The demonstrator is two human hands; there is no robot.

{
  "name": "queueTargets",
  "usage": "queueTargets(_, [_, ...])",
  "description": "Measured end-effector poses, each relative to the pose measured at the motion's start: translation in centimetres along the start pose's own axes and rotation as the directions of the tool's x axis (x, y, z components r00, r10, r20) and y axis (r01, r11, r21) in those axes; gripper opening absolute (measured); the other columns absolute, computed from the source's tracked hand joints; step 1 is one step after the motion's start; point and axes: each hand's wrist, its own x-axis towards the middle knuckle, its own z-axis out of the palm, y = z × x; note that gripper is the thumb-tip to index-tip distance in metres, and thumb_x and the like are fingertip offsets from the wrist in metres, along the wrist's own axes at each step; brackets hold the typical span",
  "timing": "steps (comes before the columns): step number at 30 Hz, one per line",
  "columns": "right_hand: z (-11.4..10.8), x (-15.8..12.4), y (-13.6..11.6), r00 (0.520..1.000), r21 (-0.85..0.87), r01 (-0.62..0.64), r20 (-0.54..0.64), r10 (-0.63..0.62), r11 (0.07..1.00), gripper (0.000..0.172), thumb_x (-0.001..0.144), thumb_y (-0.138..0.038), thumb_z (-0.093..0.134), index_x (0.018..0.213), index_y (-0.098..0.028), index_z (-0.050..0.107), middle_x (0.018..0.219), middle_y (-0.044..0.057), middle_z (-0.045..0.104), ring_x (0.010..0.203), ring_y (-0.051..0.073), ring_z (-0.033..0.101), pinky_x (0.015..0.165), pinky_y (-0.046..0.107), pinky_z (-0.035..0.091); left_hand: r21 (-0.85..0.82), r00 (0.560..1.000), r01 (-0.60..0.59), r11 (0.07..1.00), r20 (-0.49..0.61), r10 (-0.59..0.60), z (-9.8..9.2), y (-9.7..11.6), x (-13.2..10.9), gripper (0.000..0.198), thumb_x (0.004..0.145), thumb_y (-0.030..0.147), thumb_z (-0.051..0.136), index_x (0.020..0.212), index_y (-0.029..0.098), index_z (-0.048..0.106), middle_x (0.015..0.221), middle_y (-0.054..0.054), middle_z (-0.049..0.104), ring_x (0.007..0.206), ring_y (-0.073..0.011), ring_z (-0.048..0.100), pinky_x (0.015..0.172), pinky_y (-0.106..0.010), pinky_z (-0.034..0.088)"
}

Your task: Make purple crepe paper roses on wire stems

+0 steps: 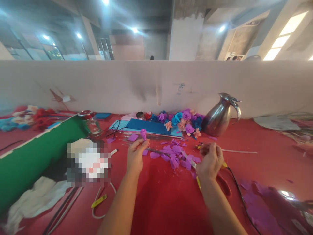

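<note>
My left hand (136, 153) is closed in a pinch around a small purple paper flower (143, 134), held upright above the table. My right hand (210, 160) is also closed, fingertips together; what it holds, if anything, is hidden. A thin pale stick (241, 151) runs out to the right from behind that hand, and I cannot tell whether the hand grips it. Between the hands lies a loose heap of cut purple paper petals (174, 156). Beneath the right wrist a yellow-marked tool (198, 182) is partly covered.
A steel jug (217, 116) stands behind my right hand, beside bunched paper flowers (183, 120) and a blue folder (149, 126). At left are a glass jar (93, 124), a green panel (49, 153) and a looped cable (94, 209). A black cord (238, 186) crosses the right side, near purple paper (260, 205).
</note>
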Motion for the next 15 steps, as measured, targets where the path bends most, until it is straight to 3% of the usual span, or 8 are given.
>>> queueTargets(2, [0.0, 0.1, 0.1, 0.996, -0.016, -0.073, 0.056, 0.074, 0.997, 0.027, 0.08, -0.046, 0.05, 0.067, -0.022, 0.046, 0.057, -0.005, 0.049, 0.048, 0.011, 0.044, 0.047, 0.023, 0.034, 0.03, 1.0, -0.023, 0.999, 0.021, 0.023, -0.1, 0.0, 0.1, 0.02, 0.063, 0.032, 0.075, 0.075, 0.018, 0.069, 0.069, 0.002, 0.063, 0.065, -0.0089, 0.053, 0.068, -0.023, 0.042])
queueTargets(4, [0.3, -0.7, 0.5, 0.966, -0.1, -0.134, 0.21, 0.153, 0.986, 0.029, 0.08, -0.047, 0.049, 0.065, -0.022, 0.045, 0.053, -0.005, 0.047, 0.045, 0.011, 0.043, 0.046, 0.024, 0.034, 0.086, 0.999, -0.037, 0.996, 0.038, 0.034, -0.3, 0.0, 0.2, 0.021, 0.067, 0.035, 0.071, 0.079, 0.019, 0.067, 0.066, 0.004, 0.058, 0.061, -0.0081, 0.05, 0.064, -0.021, 0.04])
queueTargets(6, [0.7, -1.9, 1.0, 0.878, -0.238, -0.116, 0.43, 0.211, 0.964, 0.032, 0.081, -0.048, 0.047, 0.062, -0.022, 0.047, 0.051, -0.004, 0.049, 0.044, 0.012, 0.044, 0.046, 0.024, 0.034, 0.176, 0.999, -0.047, 0.983, 0.032, 0.041, -0.4, -0.1, 0.3, 0.021, 0.07, 0.037, 0.067, 0.082, 0.02, 0.065, 0.065, 0.005, 0.056, 0.058, -0.008, 0.047, 0.061, -0.021, 0.038])
queueTargets(8, [0.9, -3.1, 1.5, 0.726, -0.387, 0.054, 0.648, 0.23, 0.921, 0.031, 0.082, -0.044, 0.047, 0.062, -0.021, 0.053, 0.053, -0.001, 0.056, 0.048, 0.014, 0.05, 0.049, 0.025, 0.037, 0.289, 0.998, -0.056, 0.956, 0.021, 0.052, -0.5, -0.3, 0.4, 0.019, 0.069, 0.036, 0.066, 0.08, 0.02, 0.064, 0.067, 0.004, 0.058, 0.059, -0.0088, 0.047, 0.06, -0.021, 0.037])
queueTargets(10, [0.9, -4.1, 1.9, 0.595, -0.477, 0.328, 0.775, 0.213, 0.815, 0.022, 0.082, -0.032, 0.05, 0.066, -0.02, 0.061, 0.064, 0.003, 0.065, 0.059, 0.017, 0.058, 0.057, 0.025, 0.039, 0.432, 0.999, -0.05, 0.9, 0.041, 0.036, -0.8, -0.4, 0.5, 0.016, 0.066, 0.032, 0.067, 0.076, 0.02, 0.065, 0.069, 0.003, 0.06, 0.061, -0.0104, 0.049, 0.06, -0.022, 0.036])
queueTargets(12, [0.8, -4.8, 2.1, 0.521, -0.502, 0.55, 0.831, 0.195, 0.668, 0.018, 0.08, -0.02, 0.051, 0.073, -0.022, 0.067, 0.078, 0.004, 0.071, 0.072, 0.019, 0.063, 0.062, 0.026, 0.04, 0.61, 0.997, -0.041, 0.791, 0.08, -0.009, -1.2, -0.4, 0.6, 0.012, 0.065, 0.03, 0.066, 0.072, 0.02, 0.067, 0.066, 0.001, 0.062, 0.061, -0.0126, 0.051, 0.06, -0.023, 0.036])
queueTargets(15, [0.6, -5.6, 1.8, 0.477, -0.517, 0.667, 0.849, 0.226, 0.537, 0.021, 0.08, -0.014, 0.052, 0.078, -0.023, 0.07, 0.085, 0.004, 0.073, 0.077, 0.018, 0.065, 0.061, 0.024, 0.037, 0.857, 0.998, -0.028, 0.515, 0.054, -0.035, -2.1, -0.2, 0.9, 0.01, 0.068, 0.027, 0.063, 0.066, 0.02, 0.069, 0.062, -0.003, 0.065, 0.064, -0.0182, 0.057, 0.061, -0.026, 0.036])
